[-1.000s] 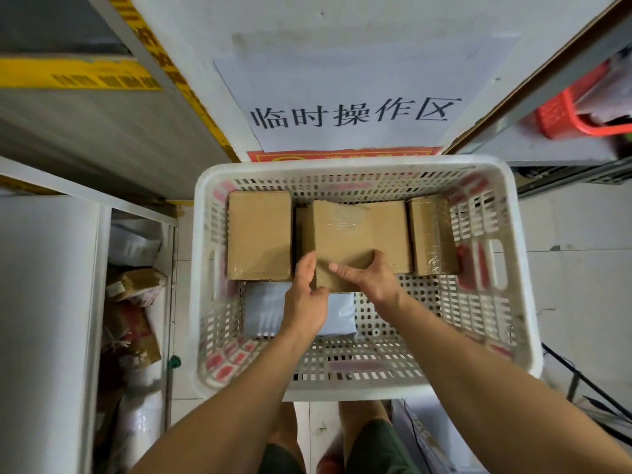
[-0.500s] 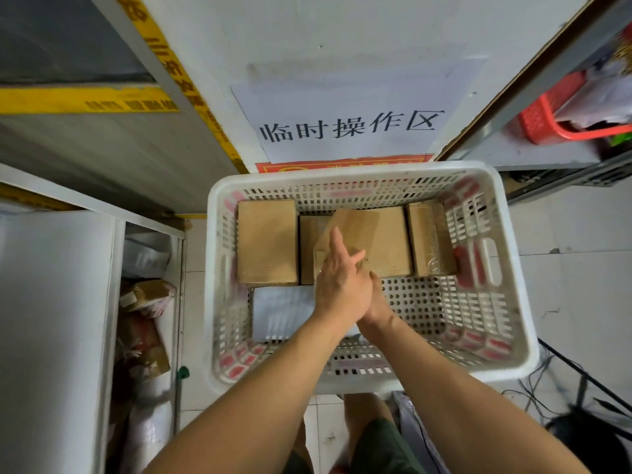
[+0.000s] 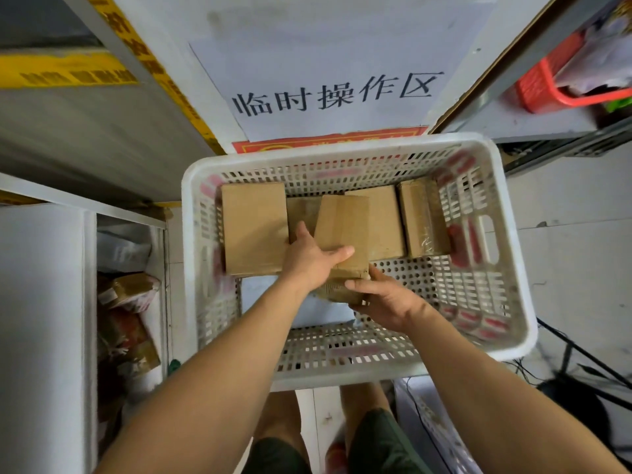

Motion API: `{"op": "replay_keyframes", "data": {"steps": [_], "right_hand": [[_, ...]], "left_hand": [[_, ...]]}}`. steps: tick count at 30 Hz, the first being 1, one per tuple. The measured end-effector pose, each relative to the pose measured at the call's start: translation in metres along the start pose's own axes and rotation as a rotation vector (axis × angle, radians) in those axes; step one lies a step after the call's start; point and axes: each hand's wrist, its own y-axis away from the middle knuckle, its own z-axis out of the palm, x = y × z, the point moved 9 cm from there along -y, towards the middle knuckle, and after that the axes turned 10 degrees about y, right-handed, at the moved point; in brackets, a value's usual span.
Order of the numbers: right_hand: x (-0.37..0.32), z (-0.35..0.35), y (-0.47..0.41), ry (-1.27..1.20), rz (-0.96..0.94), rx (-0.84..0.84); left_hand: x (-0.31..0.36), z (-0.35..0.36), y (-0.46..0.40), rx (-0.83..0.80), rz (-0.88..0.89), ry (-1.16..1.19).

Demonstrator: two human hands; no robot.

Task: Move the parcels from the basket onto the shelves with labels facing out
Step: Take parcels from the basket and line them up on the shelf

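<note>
A white perforated plastic basket (image 3: 513, 268) stands on the floor in front of me. Inside, along its far wall, lie several brown cardboard parcels: one at the left (image 3: 251, 224), one in the middle (image 3: 384, 220), a taped one at the right (image 3: 422, 217). A pale poly-bag parcel (image 3: 314, 311) lies flat on the bottom. Both hands hold a narrow cardboard parcel (image 3: 342, 222) tilted up above the others. My left hand (image 3: 309, 258) grips its left side. My right hand (image 3: 386, 295) holds its near lower end. No label shows on its visible face.
White shelving (image 3: 37, 302) at the left holds several wrapped parcels (image 3: 128, 289) on a lower level. Yellow-taped racking (image 3: 65, 71) runs above it. At the right a shelf carries a red basket (image 3: 543, 87). A paper sign (image 3: 335, 92) hangs on the wall behind the basket. Cables (image 3: 581, 364) lie at the right.
The narrow parcel has been lifted off the row and tipped up toward me. My right hand has moved from its top to its near end, and my left hand now grips its side.
</note>
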Motion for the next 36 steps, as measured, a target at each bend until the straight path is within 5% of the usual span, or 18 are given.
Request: {"op": "replay_keyframes", "data": {"steps": [12, 16, 23, 29, 33, 36], "right_hand": [[-0.014, 0.001, 0.027, -0.270, 0.025, 0.162], [-0.025, 0.014, 0.046, -0.380, -0.051, -0.025], [-0.053, 0.036, 0.074, -0.330, -0.081, -0.285], [-0.106, 0.011, 0.095, 0.019, -0.124, -0.016], [-0.185, 0.016, 0.112, 0.704, -0.410, 0.322], [-0.234, 0.049, 0.113, 1.074, -0.529, 0.224]], "left_hand": [[0.000, -0.012, 0.027, 0.034, 0.119, 0.319], [-0.001, -0.030, 0.039, 0.002, 0.015, 0.590], [-0.002, -0.009, 0.062, -0.400, -0.173, 0.942], [-0.001, -0.042, 0.067, -0.251, -0.091, 0.815], [0.019, -0.069, 0.069, -0.212, 0.066, 0.555], [0.060, -0.086, 0.081, -0.307, 0.182, 0.248]]}}
